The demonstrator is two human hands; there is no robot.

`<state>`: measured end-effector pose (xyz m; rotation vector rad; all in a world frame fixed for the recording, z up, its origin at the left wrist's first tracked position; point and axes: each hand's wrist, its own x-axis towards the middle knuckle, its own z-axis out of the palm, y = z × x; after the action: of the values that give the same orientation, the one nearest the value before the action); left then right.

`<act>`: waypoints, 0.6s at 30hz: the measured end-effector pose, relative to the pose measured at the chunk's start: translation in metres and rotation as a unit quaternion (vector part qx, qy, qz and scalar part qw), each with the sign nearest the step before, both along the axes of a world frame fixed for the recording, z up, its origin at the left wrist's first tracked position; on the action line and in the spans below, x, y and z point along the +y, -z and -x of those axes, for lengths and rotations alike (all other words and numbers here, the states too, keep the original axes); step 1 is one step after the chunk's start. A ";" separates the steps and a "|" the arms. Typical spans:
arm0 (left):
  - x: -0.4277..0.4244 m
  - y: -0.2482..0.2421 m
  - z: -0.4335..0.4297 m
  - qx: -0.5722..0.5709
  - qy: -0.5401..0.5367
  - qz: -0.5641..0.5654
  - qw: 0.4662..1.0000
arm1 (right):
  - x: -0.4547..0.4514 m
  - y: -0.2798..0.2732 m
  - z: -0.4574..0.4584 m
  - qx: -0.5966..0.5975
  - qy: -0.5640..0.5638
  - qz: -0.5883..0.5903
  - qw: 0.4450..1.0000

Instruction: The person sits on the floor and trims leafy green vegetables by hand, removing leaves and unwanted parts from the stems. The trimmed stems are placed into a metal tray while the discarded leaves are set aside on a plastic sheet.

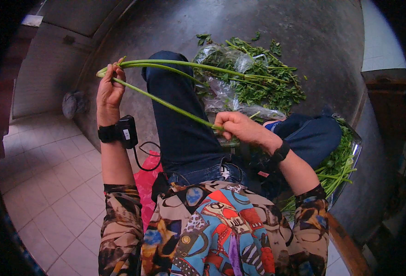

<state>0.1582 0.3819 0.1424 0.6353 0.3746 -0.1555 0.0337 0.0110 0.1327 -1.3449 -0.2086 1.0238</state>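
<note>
Long green leafy-vegetable stalks [185,63], like celery, stretch rightward from my left hand [111,82], which grips them near their pale base at the upper left. One separate-running stalk [165,102] slants down across my raised thigh to my right hand [235,127], whose fingers are closed on its far end. Beyond my hands, a heap of green leaves and stems [270,91] lies on the dark floor, partly on and around clear plastic bags [223,91]. The upper stalks reach over this heap.
A metal tray [355,151] of leafy stalks [337,172] stands beside my bent knee at the right. Pink plastic [147,186] lies by my left hip. A crumpled plastic bag [72,104] rests near the wall at the left. Wooden furniture [385,89] stands far right.
</note>
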 end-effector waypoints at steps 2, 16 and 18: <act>-0.001 0.001 0.000 0.000 -0.022 -0.003 1.000 | -0.004 0.002 -0.003 -0.009 0.043 0.018 0.999; 0.012 0.012 -0.008 -0.009 -0.083 0.021 0.996 | -0.077 -0.005 0.006 -0.352 0.027 0.316 0.880; 0.008 0.009 -0.007 -0.011 -0.085 0.036 0.996 | -0.077 -0.001 0.006 -0.365 0.048 0.338 0.866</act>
<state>0.1652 0.3895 0.1338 0.5303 0.3990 0.0008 0.0274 -0.0658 0.1341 -2.3396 -0.3581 0.4497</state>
